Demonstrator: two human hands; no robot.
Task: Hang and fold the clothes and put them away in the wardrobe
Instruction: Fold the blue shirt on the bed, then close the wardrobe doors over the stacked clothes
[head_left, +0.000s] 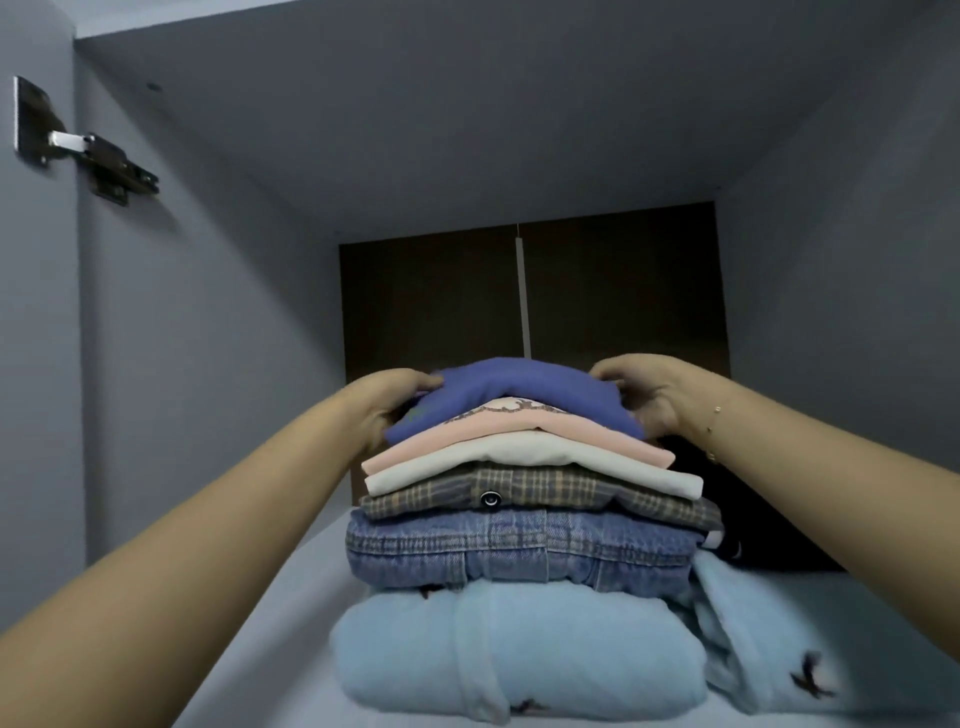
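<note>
A stack of folded clothes stands on the grey wardrobe shelf (291, 613). From the bottom up it holds a light blue garment (493, 654), jeans (509, 551), a plaid shirt (561, 488), a cream piece (524, 457), a pink piece (498, 431) and a blue-purple folded garment (519, 387) on top. My left hand (387, 402) grips the left end of the blue-purple garment, thumb on top. My right hand (649, 395) grips its right end the same way. Fingers under the cloth are hidden.
The shelf sits inside a grey wardrobe compartment with side walls close on both sides and a dark brown back panel (535, 296). A metal door hinge (88, 150) is on the left wall. Something dark (737, 499) lies behind the stack at the right.
</note>
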